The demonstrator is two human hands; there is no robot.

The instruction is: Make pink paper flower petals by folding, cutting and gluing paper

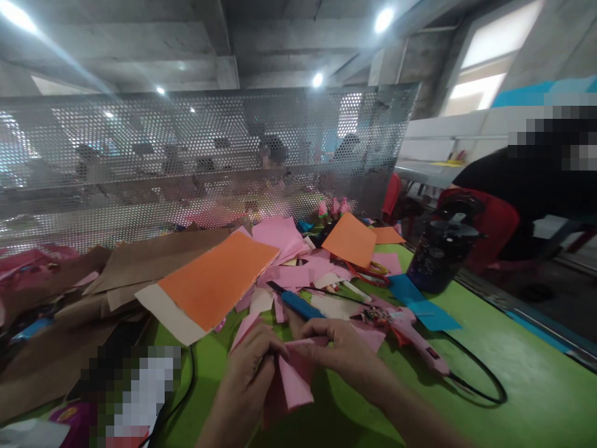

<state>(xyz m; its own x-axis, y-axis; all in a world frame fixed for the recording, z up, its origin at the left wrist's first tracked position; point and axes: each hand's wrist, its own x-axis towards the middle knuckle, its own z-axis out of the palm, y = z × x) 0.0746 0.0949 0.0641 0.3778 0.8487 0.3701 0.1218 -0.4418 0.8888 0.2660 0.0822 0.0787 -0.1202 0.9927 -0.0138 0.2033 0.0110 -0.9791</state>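
Note:
Between my two hands is a folded piece of pink paper [295, 376], held over the green table. My left hand [254, 367] pinches its left side, fingers curled around the edge. On the other side, my right hand [342, 348] grips the upper right edge between thumb and fingers. A blue utility knife [301, 306] lies just beyond my right hand, its dark tip pointing away to the left. Right of the hands rests a pink glue gun [415, 339] with a black cord. Pink paper scraps [291, 277] are heaped behind the hands.
Orange sheets [219, 280] and brown paper [153, 258] cover the left and middle. A dark bottle [441, 252] stands at the right edge near blue paper [424, 303]. A perforated metal screen [200, 162] closes off the back. At right, a person in black sits on a red chair [494, 218].

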